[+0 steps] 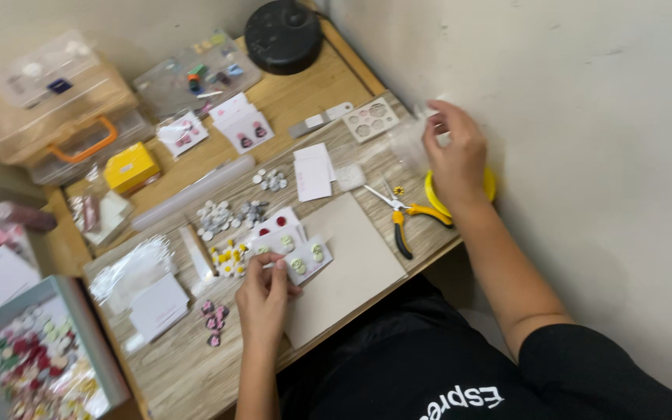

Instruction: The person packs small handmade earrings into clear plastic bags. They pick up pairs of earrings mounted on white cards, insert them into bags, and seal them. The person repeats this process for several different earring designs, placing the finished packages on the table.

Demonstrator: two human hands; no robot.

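My left hand (pixel 264 295) rests on the wooden table (pixel 173 365), its fingertips pinching the edge of a small white card with pale green round pieces (pixel 305 260). More white cards with red and green pieces (pixel 278 227) lie just behind it. My right hand (pixel 454 152) is raised at the table's right end, its fingers closed on a small clear plastic bag (pixel 410 140), above a yellow round dish (pixel 490 185). Yellow-handled pliers (pixel 402 216) lie beside that dish. A plain tan board (pixel 351 264) lies between my hands.
Heaps of small grey, white and yellow round pieces (pixel 227 218) lie mid-table, pink ones (pixel 214 317) near the front. A box of mixed coloured pieces (pixel 40 365) stands at the left. Clear storage boxes (pixel 64 101), a yellow box (pixel 130 166) and a black round object (pixel 281 35) stand at the back.
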